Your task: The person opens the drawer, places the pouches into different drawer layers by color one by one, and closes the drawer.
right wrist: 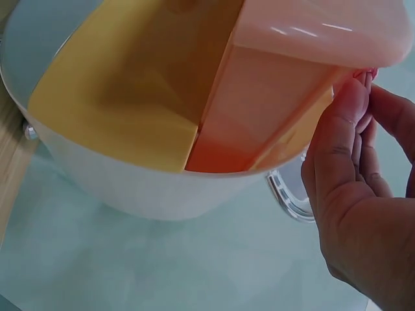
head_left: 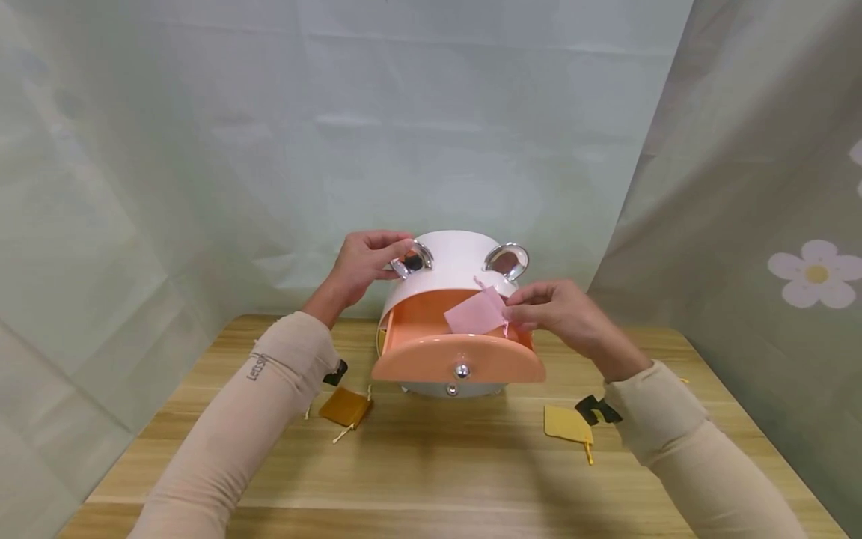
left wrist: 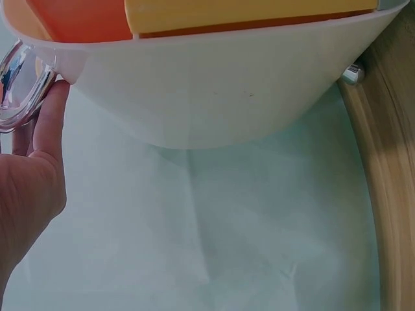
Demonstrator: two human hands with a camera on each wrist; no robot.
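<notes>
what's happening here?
A person sits at a wooden table with a white box whose orange drawer is pulled open. The left hand steadies the box by its left mirror ear. The right hand pinches a pink pouch above the drawer. Two yellow pouches lie on the table.

White box [head_left: 453, 271], peach drawer [head_left: 458, 358], pink pouch [head_left: 475, 313].

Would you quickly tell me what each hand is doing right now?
Left hand: grips the box's left silver ear.
Right hand: pinches a pink pouch over the open drawer.
</notes>
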